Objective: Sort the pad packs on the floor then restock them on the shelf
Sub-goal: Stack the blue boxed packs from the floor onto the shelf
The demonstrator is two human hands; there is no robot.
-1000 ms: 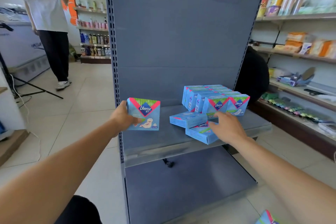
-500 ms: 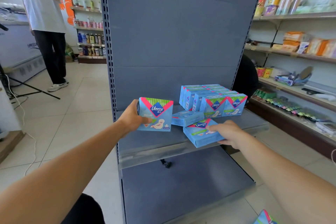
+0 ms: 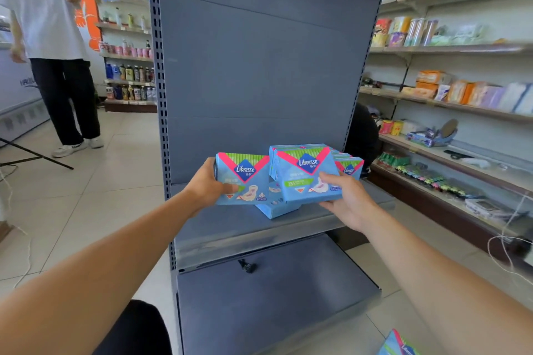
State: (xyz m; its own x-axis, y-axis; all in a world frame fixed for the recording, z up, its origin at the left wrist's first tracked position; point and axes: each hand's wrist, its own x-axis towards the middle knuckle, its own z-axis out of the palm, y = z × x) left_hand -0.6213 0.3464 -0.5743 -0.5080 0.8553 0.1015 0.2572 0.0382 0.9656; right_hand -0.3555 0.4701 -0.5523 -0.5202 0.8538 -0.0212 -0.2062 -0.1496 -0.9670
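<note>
Restock well underway. Left hand (image 3: 206,186) gripping one pad pack (image 3: 243,179), right hand (image 3: 347,199) gripping another (image 3: 307,174), both upright above shelf (image 3: 288,235). Row of packs (image 3: 347,166) shelved at 1 o'clock; one flat pack (image 3: 275,209) unsorted. Floor pack (image 3: 399,344) left at 5 o'clock.

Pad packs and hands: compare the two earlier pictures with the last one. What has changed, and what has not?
The right hand has picked a pack up off the shelf and holds it upright. The left hand has carried its pack right, beside it. The flat pack and the standing row stayed.
</note>
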